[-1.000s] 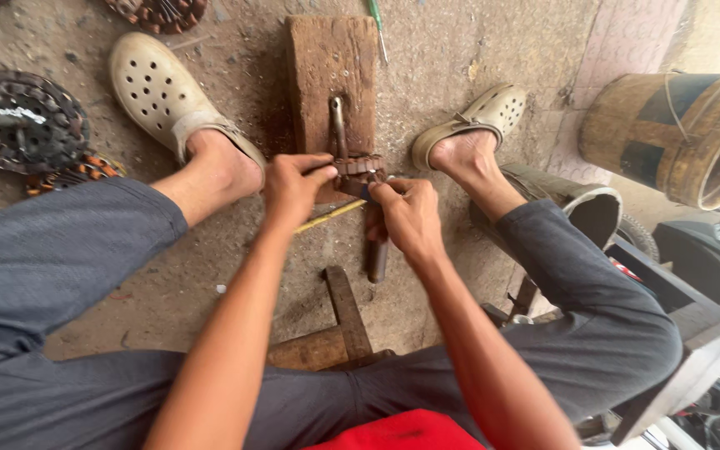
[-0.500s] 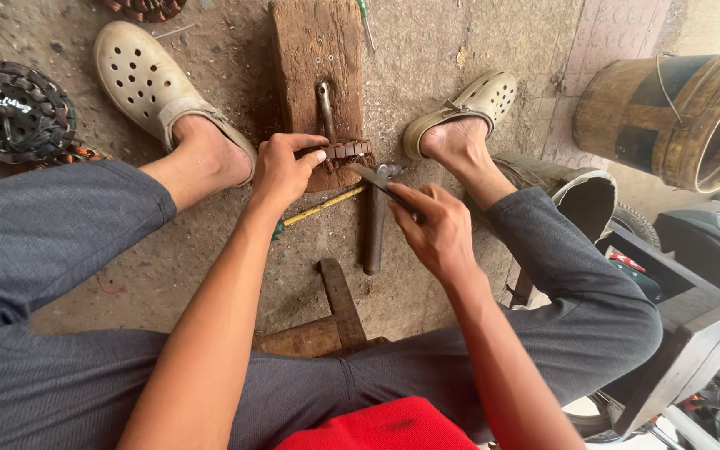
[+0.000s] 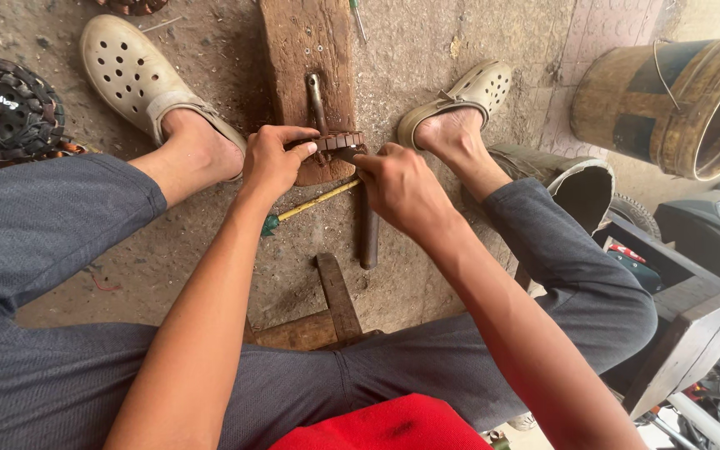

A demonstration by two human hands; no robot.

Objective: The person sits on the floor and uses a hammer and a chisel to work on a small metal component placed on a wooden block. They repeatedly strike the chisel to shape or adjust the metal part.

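The head camera looks down at a person seated on a concrete floor [image 3: 477,50], knees apart in grey trousers.

The left hand [image 3: 272,162] has its fingers curled round the near side of a small ribbed metal ring [image 3: 337,143], thumb on top, pinning it down. The ring lies on the near end of a worn wooden block [image 3: 310,50] that stands between the feet, and a short metal rod [image 3: 317,100] lies along the block just behind the ring.

The right hand [image 3: 402,187] is closed in a fist around a tool whose tip meets the ring's right edge; the tool itself is mostly hidden by the fingers, so its kind cannot be told. Below the hands, a dark metal bar [image 3: 368,233] lies on the floor, pointing toward the person, and a thin yellow stick with a green end [image 3: 310,204] lies slanted beside it, passing under the hands. Nearer the body lies a wooden piece [image 3: 335,296] shaped like a cross.

Each foot wears a beige holed clog, the left clog [image 3: 131,71] well to the left of the block, the right clog [image 3: 460,96] just to its right. A round coil of wound wire [image 3: 6,104] lies at the far left. A dented metal bucket [image 3: 677,100] stands at upper right.
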